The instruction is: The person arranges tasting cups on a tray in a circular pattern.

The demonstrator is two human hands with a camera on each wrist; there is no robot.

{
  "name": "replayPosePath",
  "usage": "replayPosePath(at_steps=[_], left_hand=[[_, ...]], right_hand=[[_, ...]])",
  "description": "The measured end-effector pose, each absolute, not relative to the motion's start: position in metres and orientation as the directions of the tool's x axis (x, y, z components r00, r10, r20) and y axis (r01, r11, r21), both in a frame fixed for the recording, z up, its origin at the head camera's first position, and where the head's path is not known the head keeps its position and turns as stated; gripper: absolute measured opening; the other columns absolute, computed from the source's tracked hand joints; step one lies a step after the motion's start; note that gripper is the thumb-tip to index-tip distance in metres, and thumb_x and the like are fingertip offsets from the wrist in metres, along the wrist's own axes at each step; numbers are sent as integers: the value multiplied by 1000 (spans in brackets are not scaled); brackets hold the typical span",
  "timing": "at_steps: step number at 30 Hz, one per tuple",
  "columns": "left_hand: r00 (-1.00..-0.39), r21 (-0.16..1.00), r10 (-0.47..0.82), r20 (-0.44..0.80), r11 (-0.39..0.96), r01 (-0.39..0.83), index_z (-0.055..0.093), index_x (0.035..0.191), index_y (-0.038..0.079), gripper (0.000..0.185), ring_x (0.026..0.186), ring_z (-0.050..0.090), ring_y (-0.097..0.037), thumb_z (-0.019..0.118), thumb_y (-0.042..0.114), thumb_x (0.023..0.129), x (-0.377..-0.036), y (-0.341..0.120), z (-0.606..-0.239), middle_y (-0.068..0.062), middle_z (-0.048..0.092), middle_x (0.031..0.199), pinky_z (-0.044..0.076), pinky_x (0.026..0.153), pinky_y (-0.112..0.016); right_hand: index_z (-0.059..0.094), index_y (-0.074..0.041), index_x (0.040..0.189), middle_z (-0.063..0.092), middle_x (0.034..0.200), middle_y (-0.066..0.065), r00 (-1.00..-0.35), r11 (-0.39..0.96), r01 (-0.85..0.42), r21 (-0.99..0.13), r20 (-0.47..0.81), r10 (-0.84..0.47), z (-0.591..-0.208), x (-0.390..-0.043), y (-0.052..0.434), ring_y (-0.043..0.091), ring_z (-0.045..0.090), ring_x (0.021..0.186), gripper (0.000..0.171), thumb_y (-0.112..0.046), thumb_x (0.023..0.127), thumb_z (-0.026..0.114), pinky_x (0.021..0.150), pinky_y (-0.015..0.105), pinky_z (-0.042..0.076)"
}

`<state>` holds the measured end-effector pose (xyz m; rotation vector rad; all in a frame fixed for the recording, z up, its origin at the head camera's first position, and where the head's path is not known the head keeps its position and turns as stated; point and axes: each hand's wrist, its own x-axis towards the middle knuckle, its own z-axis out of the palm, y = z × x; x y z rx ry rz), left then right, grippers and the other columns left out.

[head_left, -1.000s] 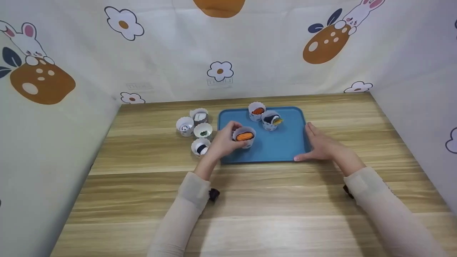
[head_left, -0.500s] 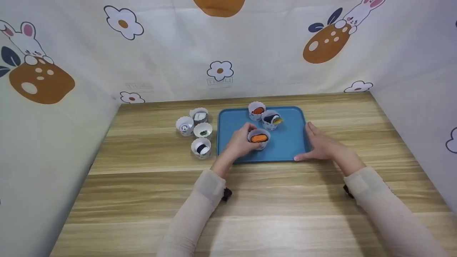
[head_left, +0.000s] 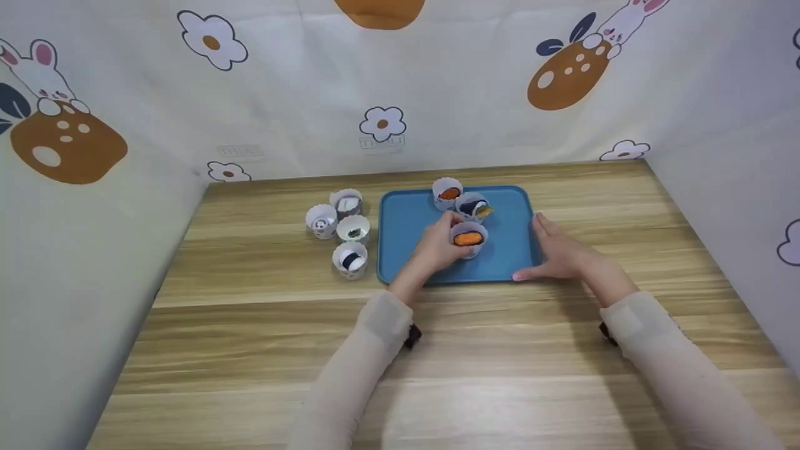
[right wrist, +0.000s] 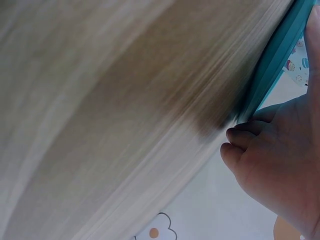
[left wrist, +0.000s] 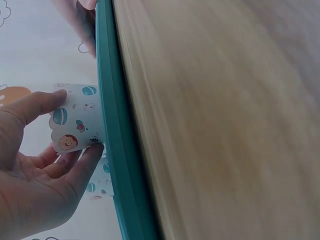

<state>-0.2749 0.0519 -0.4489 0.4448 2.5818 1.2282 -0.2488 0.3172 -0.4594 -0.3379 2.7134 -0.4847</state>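
Observation:
My left hand (head_left: 437, 245) holds a white paper baking cup (left wrist: 80, 117) between thumb and fingers; its scalloped wall has small printed pictures. Inside the cup lies an orange-topped sushi piece (head_left: 469, 239). The cup is upright, low over the front middle of the blue tray (head_left: 400, 228). Behind it on the tray stand two more cups, one with a red-topped piece (head_left: 449, 193), the other with a dark and yellow piece (head_left: 473, 208). My right hand (head_left: 560, 254) rests against the tray's right edge, fingers extended along the side and thumb at the front corner.
Left of the tray, several similar cups stand grouped on the wooden table (head_left: 250, 337). One holds a white piece with a black band (head_left: 352, 261), another a bit of green (head_left: 354, 232). A printed curtain (head_left: 300, 94) encloses the back and sides.
My left hand has carried the cup with the orange-topped piece rightward over the tray, close to the two cups at the back. The right hand has stayed at the tray's edge.

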Motion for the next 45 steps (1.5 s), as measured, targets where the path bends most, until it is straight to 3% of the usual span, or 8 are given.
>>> replayPosePath(at_steps=[23, 45], left_hand=[[-946, 778, 314, -77, 613, 140, 52, 125, 11, 49, 120, 56, -21, 79, 20, 86, -274, 85, -451, -8, 59, 130, 45, 107, -36], [-977, 811, 198, -74, 583, 56, 44, 120, 10, 58, 116, 55, -23, 84, 18, 80, -274, 95, -456, -10, 51, 124, 46, 106, -34]], right_hand=[[-5, 6, 156, -7, 165, 28, -905, 922, -130, -363, -337, -261, -459, -250, 316, 48, 1, 152, 140, -76, 71, 70, 121, 62, 12], [-4, 9, 155, -6, 164, 29, -904, 921, -154, -359, -326, -278, -461, -251, 317, 48, 1, 152, 139, -76, 72, 69, 122, 61, 11]])
